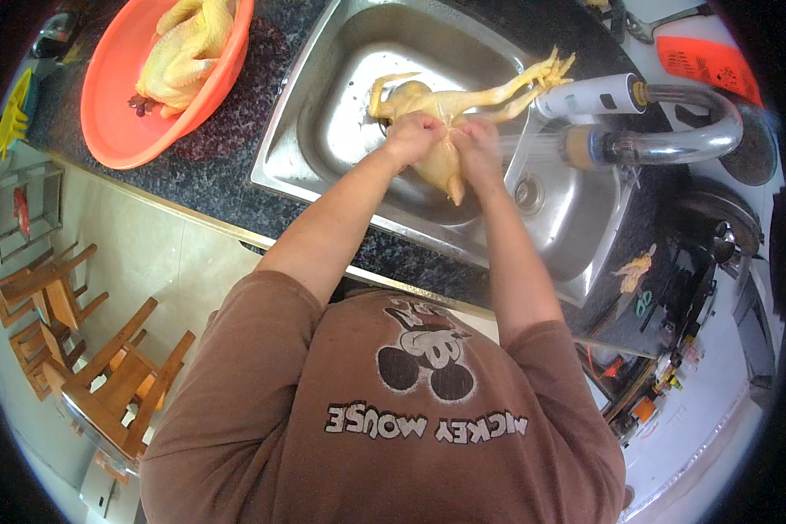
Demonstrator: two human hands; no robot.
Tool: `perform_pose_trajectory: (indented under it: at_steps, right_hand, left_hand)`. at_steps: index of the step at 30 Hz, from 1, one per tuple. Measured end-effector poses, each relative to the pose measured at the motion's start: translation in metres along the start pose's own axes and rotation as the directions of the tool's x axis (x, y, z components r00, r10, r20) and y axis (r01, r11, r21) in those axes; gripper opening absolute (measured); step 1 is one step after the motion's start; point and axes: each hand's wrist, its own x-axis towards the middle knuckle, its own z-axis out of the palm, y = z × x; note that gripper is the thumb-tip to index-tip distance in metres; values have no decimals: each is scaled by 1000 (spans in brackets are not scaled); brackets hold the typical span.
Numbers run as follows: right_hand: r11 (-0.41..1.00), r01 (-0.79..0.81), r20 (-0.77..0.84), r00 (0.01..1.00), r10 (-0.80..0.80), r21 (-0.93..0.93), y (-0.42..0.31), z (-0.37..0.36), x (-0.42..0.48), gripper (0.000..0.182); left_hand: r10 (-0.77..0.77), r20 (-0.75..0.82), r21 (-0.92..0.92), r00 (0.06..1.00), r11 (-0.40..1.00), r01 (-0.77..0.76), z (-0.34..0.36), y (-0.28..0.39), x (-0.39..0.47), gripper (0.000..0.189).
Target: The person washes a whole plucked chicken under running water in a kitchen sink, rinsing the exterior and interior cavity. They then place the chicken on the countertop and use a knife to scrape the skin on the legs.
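A plucked whole chicken (pixel 432 171) with its yellow feet on lies over the large bowl of a stainless steel double sink (pixel 327 124). My left hand (pixel 411 139) grips its skin from one side, and my right hand (pixel 477 147) pinches it close by from the other. The fingertips of both hands almost meet at the middle of the bird. Its legs stretch towards the faucet (pixel 668 145), from which water runs beside my right hand. The underside of the chicken is hidden.
A second plucked chicken (pixel 183 62) lies in an orange plastic basin (pixel 118 124) on the dark speckled counter (pixel 268 209) at the left. Right of the sink are green-handled scissors (pixel 643 304), a pan (pixel 724 209) and a red perforated plastic item (pixel 707 62). Wooden chairs (pixel 118 376) stand at lower left.
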Motion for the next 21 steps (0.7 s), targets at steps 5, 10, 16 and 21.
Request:
perform_pose_trajectory:
  at_steps: [5,10,16,21]
  right_hand:
    - [973,-80,-49,994,93,217,-26,7,2,29]
    - [904,-207,36,977,209,373,-31,0,-1,26]
    - [995,91,79,993,-89,-26,-39,-5,-9,18]
    - [979,41,-135,988,-69,-198,-5,6,5,19]
  left_hand:
    - [-85,22,-211,996,973,88,3,-15,6,25]
    - [-130,105,-252,986,956,153,3,-15,10,26]
    - [-58,86,-201,995,977,74,-4,-19,15,27]
    - [9,88,48,996,999,-13,-6,-6,8,35]
